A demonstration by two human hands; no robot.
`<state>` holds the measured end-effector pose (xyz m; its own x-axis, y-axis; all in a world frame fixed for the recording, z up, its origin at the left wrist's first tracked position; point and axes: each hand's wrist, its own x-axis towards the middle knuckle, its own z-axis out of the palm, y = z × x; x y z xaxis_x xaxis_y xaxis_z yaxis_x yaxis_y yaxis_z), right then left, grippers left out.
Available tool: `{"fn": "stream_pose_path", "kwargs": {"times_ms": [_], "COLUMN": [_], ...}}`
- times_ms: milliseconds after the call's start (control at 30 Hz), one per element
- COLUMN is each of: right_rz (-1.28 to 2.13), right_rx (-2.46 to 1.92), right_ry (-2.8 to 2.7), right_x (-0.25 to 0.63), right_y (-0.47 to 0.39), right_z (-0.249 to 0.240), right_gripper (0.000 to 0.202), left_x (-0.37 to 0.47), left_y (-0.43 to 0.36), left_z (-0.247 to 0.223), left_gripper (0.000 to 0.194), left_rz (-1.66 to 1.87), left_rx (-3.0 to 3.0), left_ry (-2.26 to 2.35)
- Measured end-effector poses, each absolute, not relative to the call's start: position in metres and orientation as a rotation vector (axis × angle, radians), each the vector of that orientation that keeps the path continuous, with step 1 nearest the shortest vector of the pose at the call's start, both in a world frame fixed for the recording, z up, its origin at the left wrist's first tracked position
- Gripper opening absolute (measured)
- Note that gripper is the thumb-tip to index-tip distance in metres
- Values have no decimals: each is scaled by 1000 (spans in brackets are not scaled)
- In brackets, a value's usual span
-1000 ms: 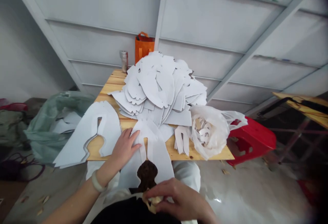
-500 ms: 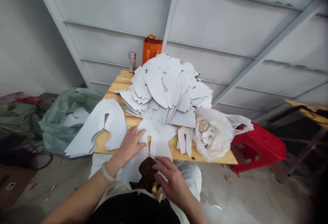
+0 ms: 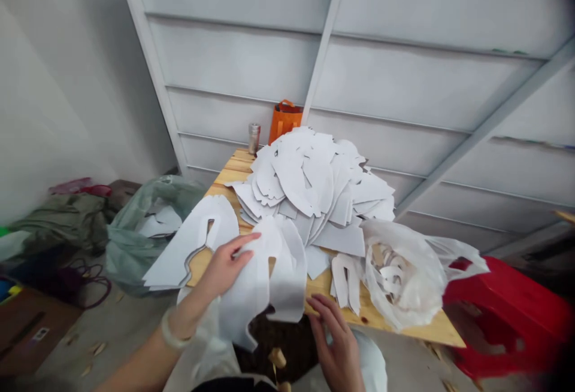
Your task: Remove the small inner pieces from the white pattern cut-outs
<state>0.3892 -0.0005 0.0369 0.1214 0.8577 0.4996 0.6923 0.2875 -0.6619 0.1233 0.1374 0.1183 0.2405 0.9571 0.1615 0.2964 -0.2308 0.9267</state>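
A white cut-out piece [image 3: 251, 278] with a slot and rounded opening lies over the table's front edge, its lower part hanging towards my lap. My left hand [image 3: 224, 267] rests on its upper left side, index finger and thumb spread flat. Its other fingers are partly hidden. My right hand [image 3: 335, 335] is by the piece's lower right corner, at the table edge, fingers apart and slightly bent. I see nothing in it. Left of my left hand lies a stack of similar white cut-outs [image 3: 220, 222].
A large heap of white cut-outs [image 3: 294, 176] covers the back of the wooden table [image 3: 227, 175]. On the right are small U-shaped pieces [image 3: 344, 281], a plastic bag of scraps [image 3: 424, 284] and a red stool [image 3: 516, 302]. A green bag [image 3: 130, 254] stands left.
My right hand has moved off the piece's inner opening to its outer right corner. The piece sits slightly farther forward, its right flap swung outward. The camera view has shifted.
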Motion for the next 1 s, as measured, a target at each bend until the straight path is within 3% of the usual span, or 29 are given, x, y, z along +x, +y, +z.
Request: {"fn": "stream_pose_path", "kwargs": {"times_ms": [133,233,500,667,833,933,1000], "right_rz": [266,317,408,420,23,-352,-385], "right_rx": [-1475,-1459,-1410,-1440,-1658,-1866,-1876], "right_ry": [-1572,-1617,-1670,-1721,-1836,-1905,-1923], "right_x": [397,392,373,378,388,389,390], "right_y": [-2,0,5,18,84,148,187], "right_z": [27,22,40,63,96,121,136], "right_gripper": [26,26,25,24,23,23,22], "left_x": [47,1,-27,-17,16,50,73], "left_y": [182,229,275,279,261,235,215], "left_z": [141,131,103,94,76,74,75], "left_gripper": [67,70,54,31,35,42,42], "left_rz": [1021,1037,921,963,1057,999,938], "left_rx": [1487,1521,1699,1879,2132,2214,2222], "left_ry": [1306,1470,1584,1666,1661,1468,1286]}}
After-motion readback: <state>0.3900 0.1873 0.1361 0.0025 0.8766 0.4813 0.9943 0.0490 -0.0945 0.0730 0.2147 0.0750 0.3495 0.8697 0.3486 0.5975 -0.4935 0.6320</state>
